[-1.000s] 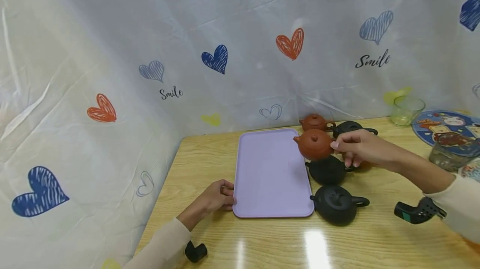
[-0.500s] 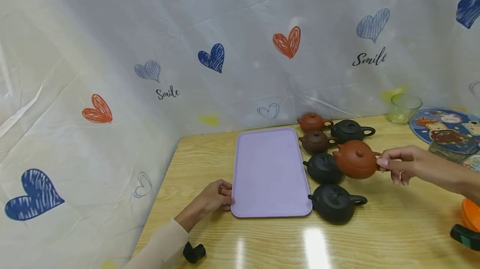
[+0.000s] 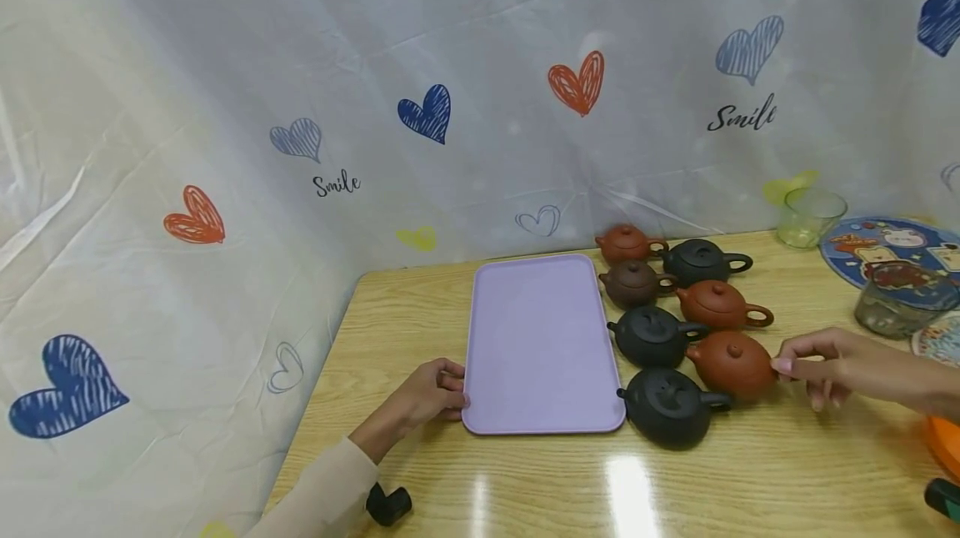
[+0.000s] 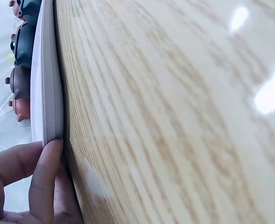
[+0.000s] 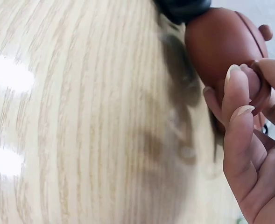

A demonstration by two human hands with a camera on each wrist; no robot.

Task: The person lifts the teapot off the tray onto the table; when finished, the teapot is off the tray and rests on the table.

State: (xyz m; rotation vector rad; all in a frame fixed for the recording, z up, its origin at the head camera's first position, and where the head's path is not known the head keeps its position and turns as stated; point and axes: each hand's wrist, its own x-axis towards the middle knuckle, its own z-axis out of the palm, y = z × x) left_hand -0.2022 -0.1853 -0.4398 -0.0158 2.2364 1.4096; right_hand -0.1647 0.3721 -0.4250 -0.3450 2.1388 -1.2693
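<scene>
A reddish-brown clay teapot (image 3: 732, 367) is near the front of the right-hand column of teapots. My right hand (image 3: 851, 367) pinches it by its handle, thumb and fingers around the loop in the right wrist view (image 5: 256, 126). Whether its base touches the table cannot be told. At the lower left side of a lilac rectangular tray (image 3: 540, 346), my left hand (image 3: 431, 392) grips the rim between thumb and fingers, as the left wrist view also shows. Close by the held pot are a large black teapot (image 3: 670, 409), a second black teapot (image 3: 651, 338) and another reddish-brown teapot (image 3: 716, 304).
Farther back stand a dark brown teapot (image 3: 632, 284), a small red-brown teapot (image 3: 625, 244) and a black teapot (image 3: 697, 261). Glass cups (image 3: 812, 217) and a blue patterned mat (image 3: 847, 248) lie at the right. An orange object (image 3: 945, 442) shows at the right edge.
Over the last second, my right hand has brought the reddish-brown teapot rightward and toward me, from above the middle pots down beside the front black ones. My left hand stays on the tray.
</scene>
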